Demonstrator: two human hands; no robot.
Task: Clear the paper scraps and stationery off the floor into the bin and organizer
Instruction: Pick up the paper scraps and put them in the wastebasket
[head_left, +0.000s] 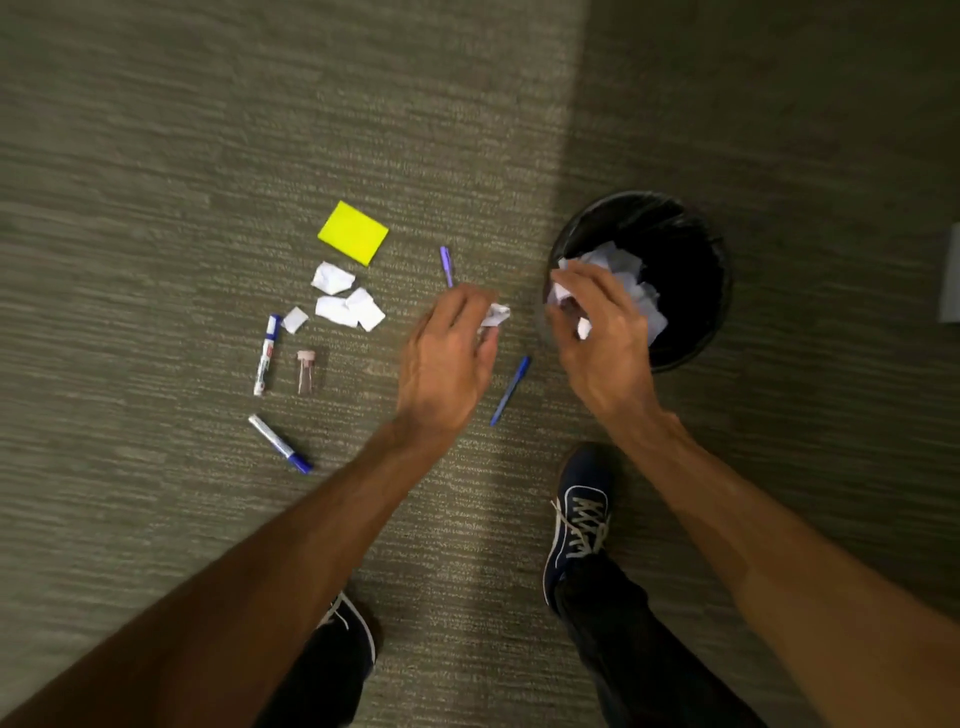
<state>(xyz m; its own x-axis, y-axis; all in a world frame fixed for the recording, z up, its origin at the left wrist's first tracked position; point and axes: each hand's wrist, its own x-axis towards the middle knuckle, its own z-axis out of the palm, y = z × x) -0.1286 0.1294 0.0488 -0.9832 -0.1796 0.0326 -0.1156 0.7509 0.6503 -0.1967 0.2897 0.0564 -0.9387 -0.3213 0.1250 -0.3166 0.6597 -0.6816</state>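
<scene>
The left hand is curled round a crumpled white paper scrap that pokes out past its fingertips, held above the carpet. The right hand hangs over the near rim of the black bin, fingers bent and loosely spread with bits of white paper under them; whether it grips them or merely covers them cannot be told. More white paper lies inside the bin beyond that hand. Between the two hands, toward the wrists, lies a blue pen; just past the left fingertips lies a purple pen. Left of the left hand sit several white scraps, with a yellow sticky-note pad beyond them, and nearer, two blue-capped markers with a small clear vial between them. Two dark sneakers stand beneath the forearms
</scene>
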